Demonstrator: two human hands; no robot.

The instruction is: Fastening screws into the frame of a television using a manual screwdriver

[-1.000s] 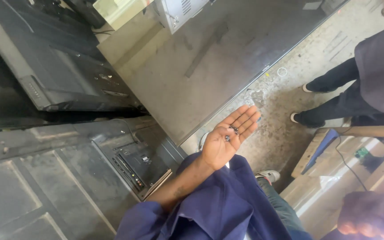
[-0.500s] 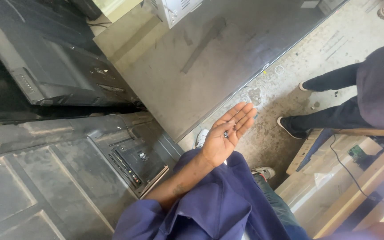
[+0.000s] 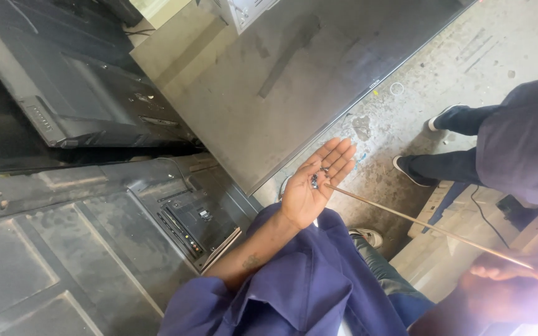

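Item: small dark screws [image 3: 314,180], lying loose in our left hand [image 3: 314,186], palm up, fingers spread flat, above the concrete floor [image 3: 418,81]. Our right hand [image 3: 512,280] is pinching a thin rod [image 3: 424,227], its tip reaching the palm. Risk: we are judging a nudge or tilt could spill them.

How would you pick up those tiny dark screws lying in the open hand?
Probably from above, pinching one at a time. The small dark screws lie loose in the cupped palm of the left hand, which faces up, so only the top is free. The thin rod held by the right hand points at them.
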